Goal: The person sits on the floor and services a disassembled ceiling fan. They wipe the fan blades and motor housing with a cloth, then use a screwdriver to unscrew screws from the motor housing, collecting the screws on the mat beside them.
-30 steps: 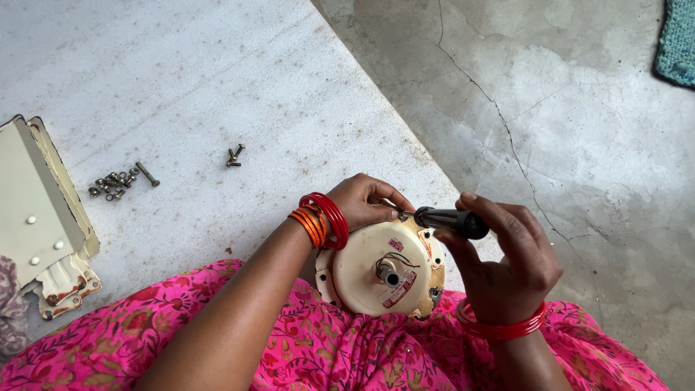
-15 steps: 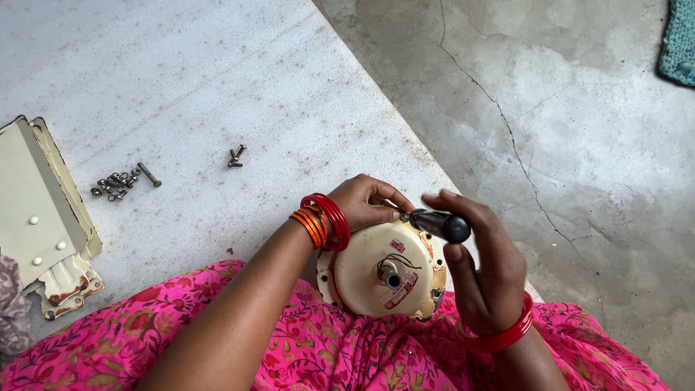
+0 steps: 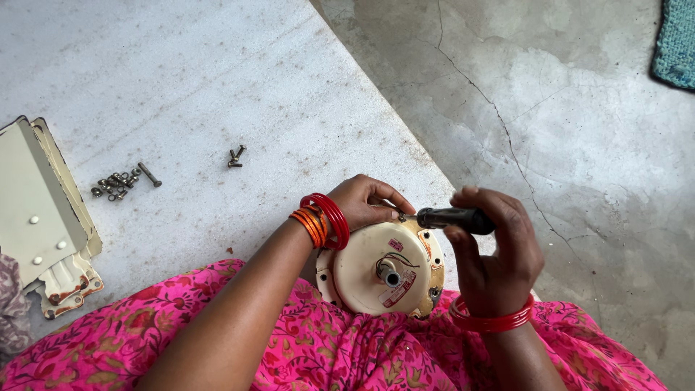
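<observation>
One view only, head camera, looking down.

- Round cream motor housing (image 3: 376,271): resting on the lap, on pink flowered cloth (image 3: 311,347), at the near edge of a pale slab (image 3: 217,80). Short metal shaft (image 3: 391,275) standing up at its centre, with wires and a small label beside it. Far rim lying between the two hands.
- Left hand (image 3: 365,203): reaching in from the left, fingers curled down onto the far rim of the housing, touching it; fingertips pinched close at the spot where the screwdriver tip meets the rim. Whether anything small is pinched there cannot be told. Red and orange bangles (image 3: 322,221) on the wrist, over the housing's left edge.
- Right hand (image 3: 499,253): to the right of the housing, fingers wrapped closed round the black handle of a screwdriver (image 3: 452,217). Screwdriver lying nearly level, tip pointing left to the housing's far rim, just beside the left fingertips. Red bangle (image 3: 492,318) on the wrist.
- Small heap of loose screws (image 3: 116,181) on the slab, well to the left of the hands, one longer bolt (image 3: 150,174) just beside it.
- Two more screws (image 3: 236,156), touching each other, apart from the heap and nearer the middle of the slab.
- Cream flat metal parts (image 3: 40,210), stacked at the left edge, rusty at the lower corner.
- Cracked grey floor (image 3: 565,145) right of the slab; teal mat (image 3: 677,43) at the far right corner.

No containers in use: all screws lying bare on the slab.
</observation>
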